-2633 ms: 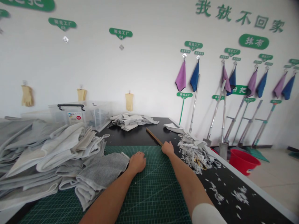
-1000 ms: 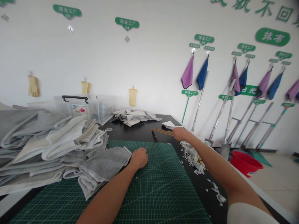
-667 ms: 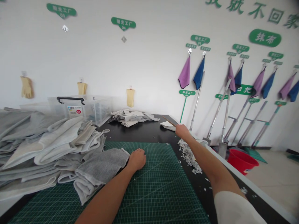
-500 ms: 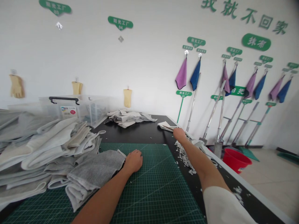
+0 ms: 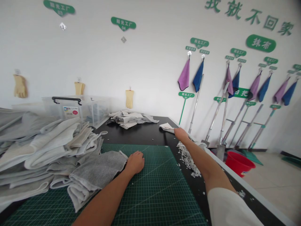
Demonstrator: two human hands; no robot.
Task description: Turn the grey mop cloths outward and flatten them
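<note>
The person's left hand (image 5: 135,163) is resting palm down on a green gridded cutting mat (image 5: 162,201), its fingers loosely curled and holding nothing, just touching the corner of a folded grey towelling cloth (image 5: 98,168). That cloth is lying across the mat's edge against a tall heap of pale cloths (image 5: 47,150). It looks soft, limp and light, so a folded edge seems the easiest place to take hold. The right hand (image 5: 181,134) is stretching past the mat towards a small white cloth scrap (image 5: 166,127) on the black worktable (image 5: 138,131). Its fingers are hidden from this angle, so I cannot tell whether it is gripping anything. White clippings (image 5: 187,158) are lying beside the right forearm.
</note>
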